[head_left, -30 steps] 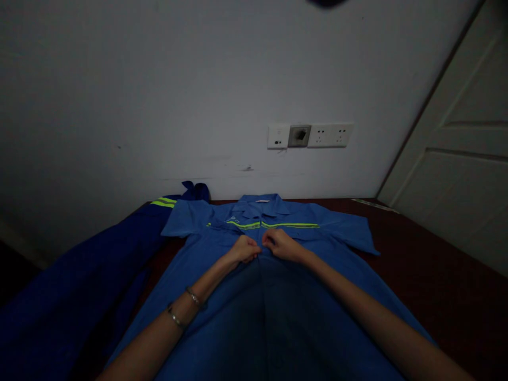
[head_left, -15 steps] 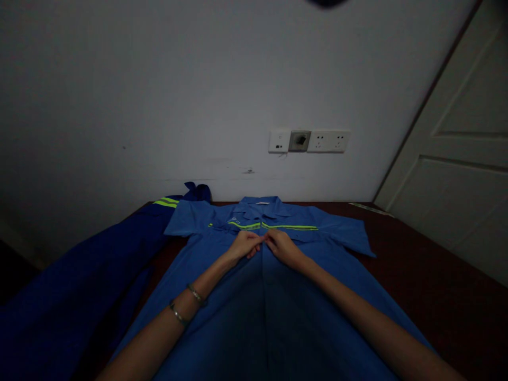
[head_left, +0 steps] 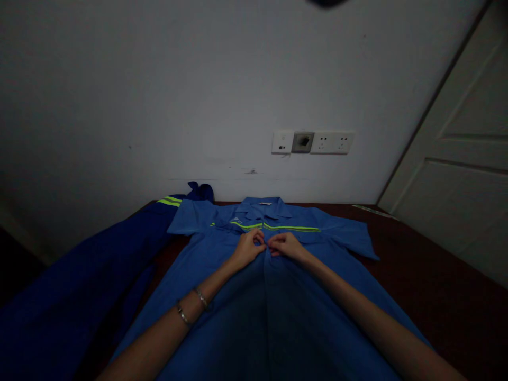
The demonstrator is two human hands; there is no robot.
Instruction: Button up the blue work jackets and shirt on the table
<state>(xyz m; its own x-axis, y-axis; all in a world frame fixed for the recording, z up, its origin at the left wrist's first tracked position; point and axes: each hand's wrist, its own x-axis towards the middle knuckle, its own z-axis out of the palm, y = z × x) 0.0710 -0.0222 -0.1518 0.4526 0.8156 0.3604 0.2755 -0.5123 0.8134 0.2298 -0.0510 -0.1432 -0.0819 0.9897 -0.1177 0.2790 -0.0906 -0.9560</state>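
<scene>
Across the dark red surface (head_left: 416, 259), the blue short-sleeved work shirt (head_left: 293, 296) lies face up, its spreading apparently done. A dark-blue garment (head_left: 91, 270) lies beside it. The left hand (head_left: 249, 250) and right hand (head_left: 289, 245) meet, nearly touching, over the upper placket (head_left: 265, 286), seemingly unfinished there; fastening lower down is too dark to judge. Fingers are curled narrow; I cannot tell whether they pinch cloth.

Two slim silvery bracelets (head_left: 183, 314)
</scene>
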